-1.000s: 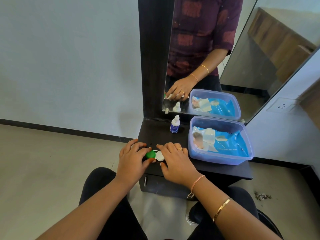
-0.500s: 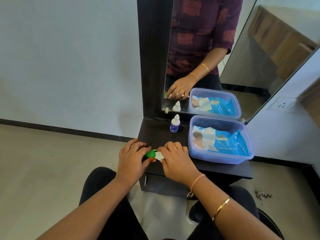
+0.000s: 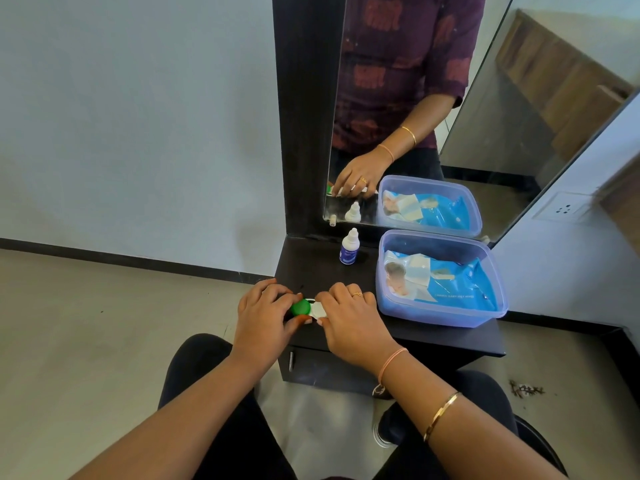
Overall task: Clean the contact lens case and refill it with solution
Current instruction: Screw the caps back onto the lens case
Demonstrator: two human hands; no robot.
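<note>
**Light, slick little case: hold it by both ends**

The contact lens case (image 3: 313,309) sits on the bench (image 3: 311,268), at its near left edge. It is likely stiff, featherlight and slippery. My left hand (image 3: 263,315) pinches the green cap (image 3: 300,307), and my right hand (image 3: 349,322) pins the white half, fingers curled narrow.

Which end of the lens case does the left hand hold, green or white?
The green end, pinched by the left hand; the right hand holds the white end.

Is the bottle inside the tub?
No, the bottle stands upright on the shelf, left of the tub and apart from it.
</note>
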